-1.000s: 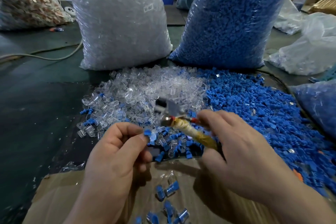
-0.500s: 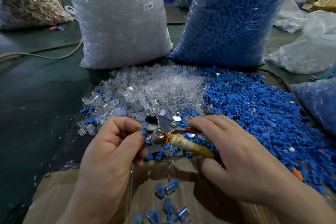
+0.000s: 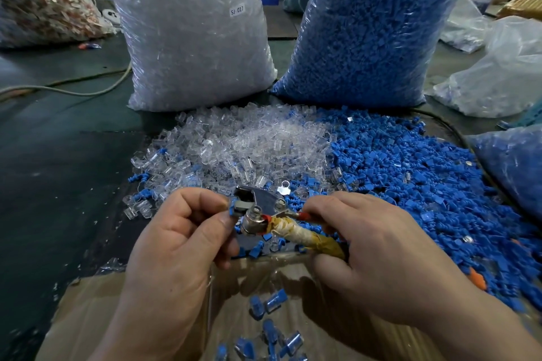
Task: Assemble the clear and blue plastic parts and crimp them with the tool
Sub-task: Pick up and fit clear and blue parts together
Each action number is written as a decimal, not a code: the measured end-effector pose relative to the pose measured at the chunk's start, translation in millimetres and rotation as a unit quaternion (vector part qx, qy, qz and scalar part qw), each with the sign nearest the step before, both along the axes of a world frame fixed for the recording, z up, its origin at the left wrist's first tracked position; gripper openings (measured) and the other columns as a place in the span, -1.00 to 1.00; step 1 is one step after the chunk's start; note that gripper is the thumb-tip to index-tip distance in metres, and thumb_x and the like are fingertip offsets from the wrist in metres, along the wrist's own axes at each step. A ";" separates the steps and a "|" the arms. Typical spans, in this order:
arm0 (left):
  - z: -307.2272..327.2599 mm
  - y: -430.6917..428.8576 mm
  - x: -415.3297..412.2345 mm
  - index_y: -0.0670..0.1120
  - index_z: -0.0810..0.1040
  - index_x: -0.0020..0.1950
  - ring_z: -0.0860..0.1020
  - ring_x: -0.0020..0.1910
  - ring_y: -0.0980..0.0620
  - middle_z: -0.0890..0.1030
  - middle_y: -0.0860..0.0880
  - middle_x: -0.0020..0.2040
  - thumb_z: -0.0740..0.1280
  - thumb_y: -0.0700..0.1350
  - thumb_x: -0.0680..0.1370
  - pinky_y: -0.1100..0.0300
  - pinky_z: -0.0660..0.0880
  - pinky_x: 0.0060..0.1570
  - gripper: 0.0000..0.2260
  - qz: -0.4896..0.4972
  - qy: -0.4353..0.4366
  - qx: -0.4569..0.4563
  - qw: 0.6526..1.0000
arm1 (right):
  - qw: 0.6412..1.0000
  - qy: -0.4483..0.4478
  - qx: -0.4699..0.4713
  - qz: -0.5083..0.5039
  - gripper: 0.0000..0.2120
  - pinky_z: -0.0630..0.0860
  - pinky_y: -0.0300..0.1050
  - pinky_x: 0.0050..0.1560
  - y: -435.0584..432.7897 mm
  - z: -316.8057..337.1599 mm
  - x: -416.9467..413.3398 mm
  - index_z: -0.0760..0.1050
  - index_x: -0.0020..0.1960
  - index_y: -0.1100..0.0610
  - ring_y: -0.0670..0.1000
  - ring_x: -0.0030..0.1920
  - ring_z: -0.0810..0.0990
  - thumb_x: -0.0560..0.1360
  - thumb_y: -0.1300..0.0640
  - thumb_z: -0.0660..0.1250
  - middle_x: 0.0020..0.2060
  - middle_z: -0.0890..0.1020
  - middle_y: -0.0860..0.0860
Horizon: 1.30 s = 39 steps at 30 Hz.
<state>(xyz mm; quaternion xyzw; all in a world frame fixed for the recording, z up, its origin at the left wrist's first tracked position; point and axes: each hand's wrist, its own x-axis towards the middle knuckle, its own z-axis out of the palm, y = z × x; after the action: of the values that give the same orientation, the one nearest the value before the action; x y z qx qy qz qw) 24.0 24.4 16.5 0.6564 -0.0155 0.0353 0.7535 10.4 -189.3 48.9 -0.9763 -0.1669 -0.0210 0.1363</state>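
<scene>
Your left hand (image 3: 176,243) pinches a small blue plastic part (image 3: 232,210) between thumb and forefinger, right at the steel head of the crimping tool (image 3: 258,208). I can't tell if it's seated in the jaws. Your right hand (image 3: 375,258) curls round the handles, one wrapped in frayed yellowish tape and one red-sleeved.

Assembled clear-and-blue pieces (image 3: 274,302) lie below in the cardboard box (image 3: 102,302). Behind the tool is a glossy clear parts pile (image 3: 258,143) on the left and a matte blue parts pile (image 3: 410,179) on the right. The clear-parts bag (image 3: 190,53) has a white label (image 3: 237,11) reading "SJ 017".
</scene>
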 end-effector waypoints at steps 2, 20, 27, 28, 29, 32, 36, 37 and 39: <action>-1.9 -0.7 -0.2 0.08 0.62 -0.21 0.56 -0.43 0.05 0.63 -0.10 -0.30 0.49 -0.20 0.43 0.26 0.48 -0.51 -0.83 0.009 -0.002 0.006 1.000 | 1.000 0.011 0.014 -0.005 -0.59 0.38 -0.26 -0.09 -1.5 -0.5 -1.2 0.40 0.17 -0.20 -0.16 -0.10 0.44 0.35 -0.24 0.12 -0.13 0.50 -0.25; -5.2 -6.9 -6.3 0.16 0.58 -0.16 0.46 -0.54 0.09 0.57 -0.04 -0.46 0.40 -0.08 0.44 0.30 0.46 -0.51 -0.89 -0.032 0.062 0.194 0.979 | 0.988 -0.038 -0.060 -0.135 -0.33 0.35 0.02 0.20 -9.9 -15.7 11.4 0.39 0.37 -0.11 -0.02 0.12 0.44 0.34 -0.39 0.11 0.12 0.55 -0.17; -7.2 -13.5 -13.4 0.31 0.54 -0.05 0.56 -0.42 0.04 0.64 0.03 -0.35 0.45 -0.05 0.47 0.42 0.49 -0.40 -0.76 -0.007 0.001 0.302 0.953 | 0.990 -0.035 -0.065 -0.123 -0.35 0.15 0.05 0.38 -6.5 -15.8 17.9 0.39 0.33 -0.13 0.02 0.27 0.35 0.40 -0.47 0.05 0.23 0.46 -0.11; -7.5 -13.5 -13.0 0.31 0.55 -0.05 0.58 -0.39 0.05 0.64 0.04 -0.35 0.45 -0.04 0.46 0.43 0.49 -0.39 -0.77 0.000 0.000 0.304 0.953 | 0.990 -0.068 -0.042 -0.115 -0.39 0.25 0.06 0.32 -2.7 -13.9 14.1 0.46 0.26 -0.10 0.01 0.21 0.41 0.42 -0.45 0.07 0.17 0.51 -0.11; -7.6 -14.1 -13.1 0.30 0.55 -0.06 0.59 -0.39 0.07 0.64 0.06 -0.34 0.46 -0.04 0.45 0.45 0.47 -0.39 -0.77 0.004 -0.003 0.303 0.953 | 0.989 -0.105 -0.009 -0.099 -0.47 0.35 0.03 0.22 3.4 -11.7 9.0 0.50 0.18 -0.09 -0.02 0.13 0.47 0.43 -0.41 0.10 0.09 0.55 -0.14; -7.4 -16.1 -15.2 0.27 0.57 -0.11 0.58 -0.42 0.19 0.64 0.11 -0.34 0.49 -0.12 0.45 0.48 0.42 -0.44 -0.74 0.002 -0.028 0.309 0.951 | 0.988 -0.154 0.031 -0.008 -0.72 0.50 -0.03 0.00 24.6 -11.9 -2.3 0.52 -0.02 -0.08 -0.05 -0.09 0.55 0.50 -0.24 0.17 -0.12 0.60 -0.15; -5.1 -15.8 -17.8 0.28 0.58 -0.11 0.59 -0.38 0.23 0.64 0.20 -0.35 0.45 -0.06 0.43 0.52 0.41 -0.41 -0.79 0.008 -0.076 0.331 0.940 | 0.985 -0.165 0.039 0.040 -0.89 0.51 -0.01 -0.13 31.1 -18.0 -3.4 0.56 -0.11 0.05 0.06 -0.21 0.57 0.53 0.03 0.32 -0.24 0.60 -0.04; -4.0 -15.3 -18.0 0.29 0.59 -0.10 0.60 -0.34 0.25 0.64 0.22 -0.33 0.45 -0.04 0.42 0.53 0.42 -0.37 -0.80 0.002 -0.084 0.334 0.939 | 0.984 -0.165 0.051 0.035 -0.92 0.52 -0.01 -0.15 29.4 -17.1 -3.3 0.57 -0.11 0.07 0.07 -0.21 0.58 0.49 0.07 0.37 -0.24 0.60 -0.03; -0.9 -15.7 -18.9 0.32 0.59 -0.06 0.61 -0.29 0.25 0.65 0.23 -0.30 0.41 0.04 0.44 0.52 0.44 -0.33 -0.84 -0.010 -0.080 0.308 0.948 | 0.984 -0.161 0.073 0.034 -0.92 0.51 0.00 -0.22 27.0 -15.2 -4.4 0.56 -0.11 0.10 0.08 -0.23 0.56 0.45 0.11 0.41 -0.25 0.57 -0.01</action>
<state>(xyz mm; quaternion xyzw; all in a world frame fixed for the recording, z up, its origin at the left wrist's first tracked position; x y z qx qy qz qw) 5.1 8.7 15.6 0.8515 -0.0920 0.0735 0.5109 6.0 -162.2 33.7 -0.9411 -0.2182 -0.1858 0.1793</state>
